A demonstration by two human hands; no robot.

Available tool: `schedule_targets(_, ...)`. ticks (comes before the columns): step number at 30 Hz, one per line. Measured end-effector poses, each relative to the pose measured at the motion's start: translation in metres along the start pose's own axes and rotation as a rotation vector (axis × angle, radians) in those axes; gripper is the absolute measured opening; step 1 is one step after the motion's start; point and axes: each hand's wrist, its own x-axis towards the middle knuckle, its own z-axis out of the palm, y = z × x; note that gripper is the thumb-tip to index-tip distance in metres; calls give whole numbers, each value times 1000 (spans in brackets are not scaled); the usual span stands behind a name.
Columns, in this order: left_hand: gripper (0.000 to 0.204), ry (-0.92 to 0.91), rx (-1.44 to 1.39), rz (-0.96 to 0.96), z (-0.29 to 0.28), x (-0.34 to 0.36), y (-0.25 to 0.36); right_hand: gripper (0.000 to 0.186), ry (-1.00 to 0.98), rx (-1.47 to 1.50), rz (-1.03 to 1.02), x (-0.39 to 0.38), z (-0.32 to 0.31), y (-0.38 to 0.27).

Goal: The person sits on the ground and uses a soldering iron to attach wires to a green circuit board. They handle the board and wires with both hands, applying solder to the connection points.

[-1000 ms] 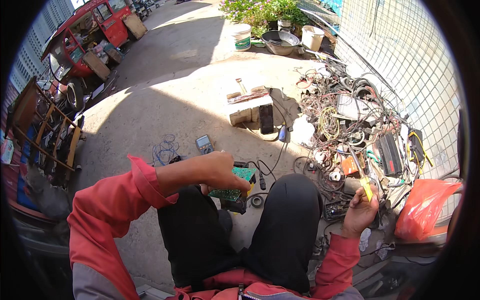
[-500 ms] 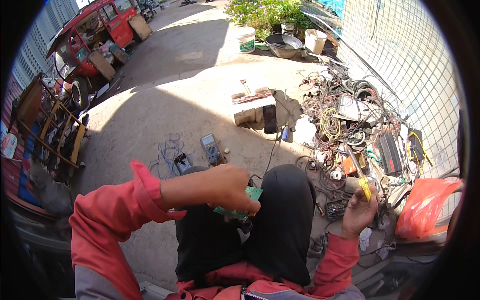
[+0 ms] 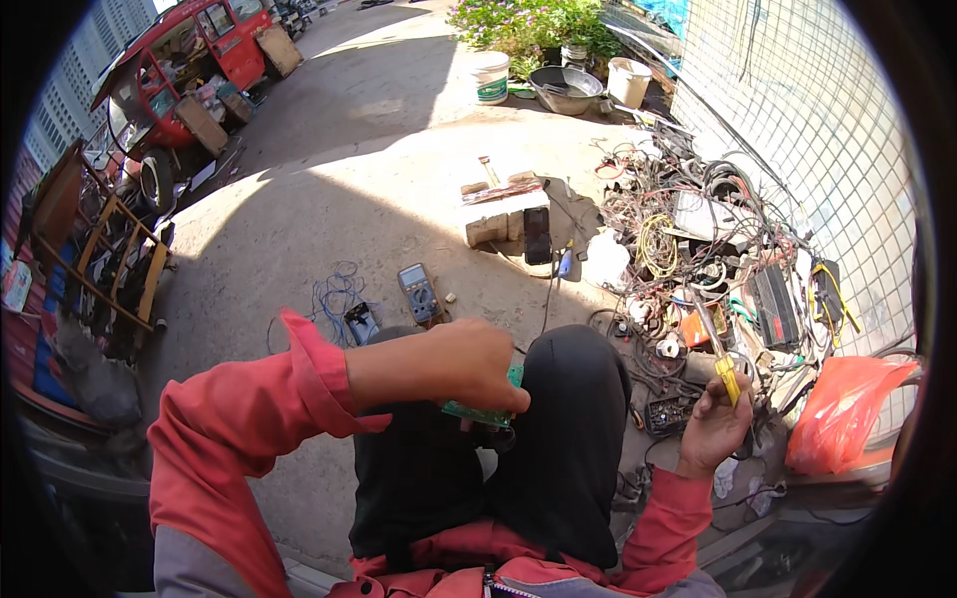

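My left hand (image 3: 474, 364) reaches across over my knees, its fingers closed on a green circuit board (image 3: 483, 413). The hand covers much of the board, and a dark round part shows just under it. Out to the right, my right hand (image 3: 716, 429) grips a soldering iron (image 3: 728, 379) by its yellow handle. The iron's metal shaft points up and away from me, apart from the board. On the ground beyond my left knee lies a grey-blue multimeter (image 3: 420, 293), next to thin blue wires (image 3: 339, 296) and a small dark device (image 3: 361, 324).
A heap of cables and electrical scrap (image 3: 688, 224) spreads along the mesh fence (image 3: 827, 130) at right, near a red plastic bag (image 3: 847, 414). Ahead stands a block (image 3: 493, 221) with a black phone (image 3: 537, 235) against it. A red van (image 3: 214, 60) is far left.
My left hand has shifted slightly right with the circuit board, which has tipped so less of its face shows. The right hand and soldering iron stay almost still.
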Motion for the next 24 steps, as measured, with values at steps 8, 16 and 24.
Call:
schedule_targets(8, 55, -2, 50, 65, -2, 9, 8, 31, 8, -18, -6, -2, 1, 0)
schedule_targets(16, 48, -1, 100, 76, -1, 13, 17, 31, 18, -10, -4, -2, 2, -2)
schedule_targets(24, 38, -54, 248, 128, -1, 17, 29, 31, 12, 1, -12, -4, 2, -4)
